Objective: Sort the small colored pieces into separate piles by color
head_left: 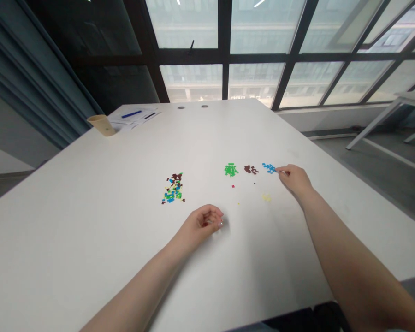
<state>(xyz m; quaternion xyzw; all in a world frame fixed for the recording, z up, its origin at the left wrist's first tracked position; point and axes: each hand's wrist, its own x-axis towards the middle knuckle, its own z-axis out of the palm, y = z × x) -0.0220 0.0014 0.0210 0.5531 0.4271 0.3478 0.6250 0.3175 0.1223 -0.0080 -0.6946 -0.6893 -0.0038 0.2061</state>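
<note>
My right hand (295, 179) reaches to the right edge of a small cluster of blue pieces (269, 168). Its thumb and index finger are pinched together at a small blue piece. My left hand (204, 222) rests on the white table (100, 230), fingers loosely curled with a gap to the thumb and nothing visible between them. Beyond it, to the left, lies a mixed pile of tiny coloured pieces (174, 188). Separate clusters of green pieces (231, 169), dark brown pieces (251, 169) and pale yellow pieces (266, 197) lie between the hands.
Near the clusters lie a single red piece (233, 186), a dark speck (254, 183) and a yellow bit (238, 203). A paper cup (103, 125) stands at the far left edge, beside papers (138, 116) with a blue pen (131, 114).
</note>
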